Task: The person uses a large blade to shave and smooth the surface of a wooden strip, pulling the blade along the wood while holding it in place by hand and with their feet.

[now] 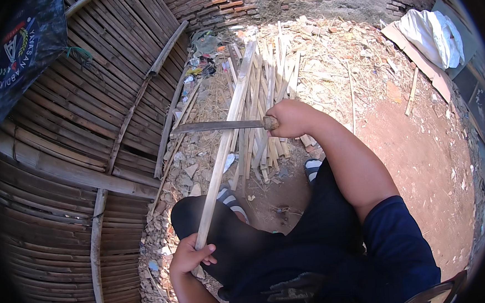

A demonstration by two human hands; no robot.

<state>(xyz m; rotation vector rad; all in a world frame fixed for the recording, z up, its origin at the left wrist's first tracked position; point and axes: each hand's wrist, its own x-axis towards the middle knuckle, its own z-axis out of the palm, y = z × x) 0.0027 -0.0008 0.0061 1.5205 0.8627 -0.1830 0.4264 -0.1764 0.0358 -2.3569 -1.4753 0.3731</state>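
Note:
My left hand (189, 256) is closed around the near end of a long, pale wooden strip (219, 167), beside my left thigh. The strip slants up and away to the right, its far end over a heap of similar strips. My right hand (289, 118) grips the wooden handle of a machete (219, 126). Its long, dark blade points left and lies across the strip about midway; whether blade and wood touch, I cannot tell.
A heap of wooden strips (272, 88) lies on rubble-strewn ground ahead. A bamboo wall (58, 135) stands close on the left, a brick wall (300, 1) at the back. A white sack (430, 37) rests on cardboard at far right. My sandalled feet are near the heap.

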